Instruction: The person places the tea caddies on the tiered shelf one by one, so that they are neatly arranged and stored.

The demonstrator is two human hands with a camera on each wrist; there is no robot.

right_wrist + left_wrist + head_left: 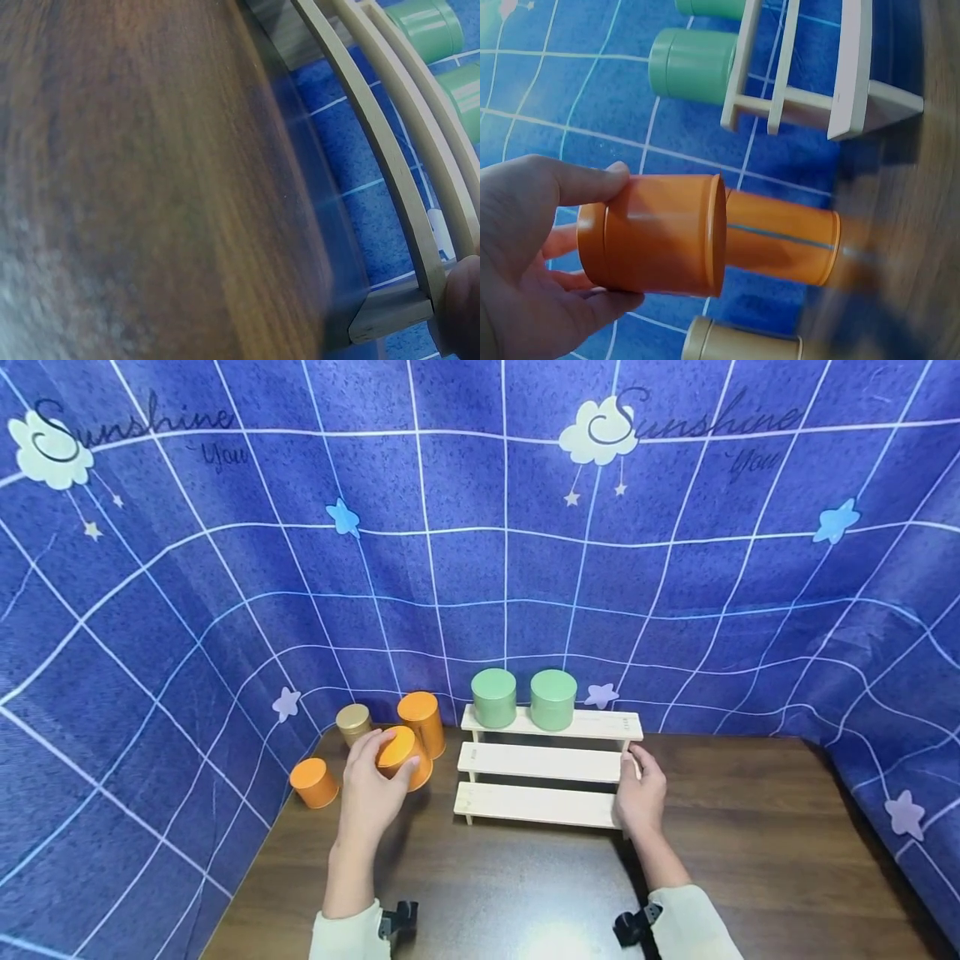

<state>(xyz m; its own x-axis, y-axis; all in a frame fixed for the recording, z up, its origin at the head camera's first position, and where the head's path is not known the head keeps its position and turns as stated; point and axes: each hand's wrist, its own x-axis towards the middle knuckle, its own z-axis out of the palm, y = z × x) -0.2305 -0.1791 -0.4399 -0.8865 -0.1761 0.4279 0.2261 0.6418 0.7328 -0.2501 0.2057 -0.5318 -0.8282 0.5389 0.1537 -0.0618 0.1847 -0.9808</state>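
Observation:
My left hand (375, 795) grips an orange canister (656, 236) by its lidded end, thumb on one side and fingers on the other. That canister appears raised off the table in the left wrist view. Just behind it stands a taller orange canister (422, 725). A three-tier wooden display rack (545, 763) stands to the right, and two green canisters (493, 698) (553, 700) sit apart on its top tier. At the rack's right end, my right hand (642, 791) holds the side; only a fingertip (463, 300) shows in the right wrist view.
A gold canister (353, 722) stands at the back left, and a small orange canister (314, 783) is near the table's left edge. The brown wooden table (750, 827) meets a blue gridded cloth (480, 568) at the back and sides.

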